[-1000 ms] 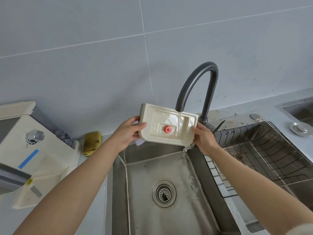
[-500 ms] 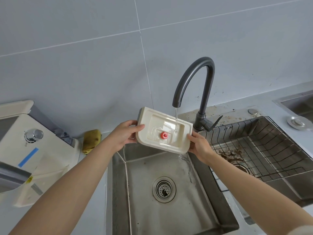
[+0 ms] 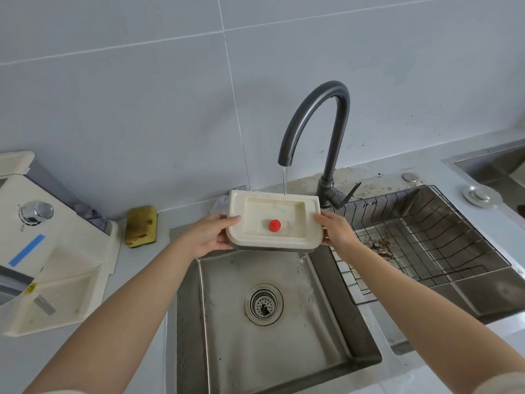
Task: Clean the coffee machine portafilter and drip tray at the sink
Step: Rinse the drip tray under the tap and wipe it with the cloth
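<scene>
The left hand (image 3: pixel 210 236) and the right hand (image 3: pixel 335 228) each grip one short end of the cream drip tray (image 3: pixel 274 220), thumbs on its rim, holding it level over the back of the sink (image 3: pixel 270 322). Between the hands a red float (image 3: pixel 275 225) stands in the tray. Above, the faucet (image 3: pixel 315 123) runs water into it. Left of the left hand lies a yellow sponge (image 3: pixel 141 226); right of the right hand sits a wire rack (image 3: pixel 426 240).

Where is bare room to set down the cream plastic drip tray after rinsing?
Steel sink floor around the drain strainer; grey counter strip between the cream coffee machine and the sink's left rim, before the yellow sponge; the wire rack right of its brown grounds. Crowded: left hand, right hand and drip tray under the dark faucet.
</scene>
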`<state>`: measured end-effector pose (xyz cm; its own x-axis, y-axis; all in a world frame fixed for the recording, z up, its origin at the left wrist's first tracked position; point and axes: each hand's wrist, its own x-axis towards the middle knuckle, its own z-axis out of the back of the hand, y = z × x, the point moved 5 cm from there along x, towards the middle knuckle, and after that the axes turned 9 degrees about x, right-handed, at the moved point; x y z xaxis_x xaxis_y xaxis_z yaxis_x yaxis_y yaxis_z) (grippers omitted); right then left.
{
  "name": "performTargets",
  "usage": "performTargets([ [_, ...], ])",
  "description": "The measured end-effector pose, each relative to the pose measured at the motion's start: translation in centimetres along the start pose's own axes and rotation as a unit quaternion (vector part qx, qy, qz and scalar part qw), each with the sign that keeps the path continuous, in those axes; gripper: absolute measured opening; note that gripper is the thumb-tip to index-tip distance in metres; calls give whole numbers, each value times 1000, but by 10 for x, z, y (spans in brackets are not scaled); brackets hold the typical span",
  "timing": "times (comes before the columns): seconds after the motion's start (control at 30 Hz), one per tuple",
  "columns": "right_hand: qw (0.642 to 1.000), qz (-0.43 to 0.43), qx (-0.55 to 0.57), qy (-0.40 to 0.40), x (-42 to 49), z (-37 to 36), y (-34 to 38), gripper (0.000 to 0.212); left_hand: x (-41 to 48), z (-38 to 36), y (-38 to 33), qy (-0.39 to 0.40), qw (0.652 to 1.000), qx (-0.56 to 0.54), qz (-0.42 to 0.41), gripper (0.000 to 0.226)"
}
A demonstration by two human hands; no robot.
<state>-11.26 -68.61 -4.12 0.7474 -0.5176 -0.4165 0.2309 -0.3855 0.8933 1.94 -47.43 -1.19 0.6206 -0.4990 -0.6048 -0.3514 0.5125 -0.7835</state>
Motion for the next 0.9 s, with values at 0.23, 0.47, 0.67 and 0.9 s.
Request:
performTargets([
  [0.23, 997, 49, -57, -5, 0, 18, 24, 16, 12, -26, 9, 5, 999, -42, -4, 30],
  [0.47, 992, 61, -112, 11, 0, 27, 41, 13, 18, -42, 12, 4, 998, -67, -17, 34],
  [0.67, 994, 2, -110, 11, 14, 38, 38, 32, 20, -49, 14, -15, 998, -65, -14, 32],
  [0.9, 989, -28, -134, -61, 29, 63, 47, 79, 23, -46, 20, -39, 998, -49, 3, 33],
])
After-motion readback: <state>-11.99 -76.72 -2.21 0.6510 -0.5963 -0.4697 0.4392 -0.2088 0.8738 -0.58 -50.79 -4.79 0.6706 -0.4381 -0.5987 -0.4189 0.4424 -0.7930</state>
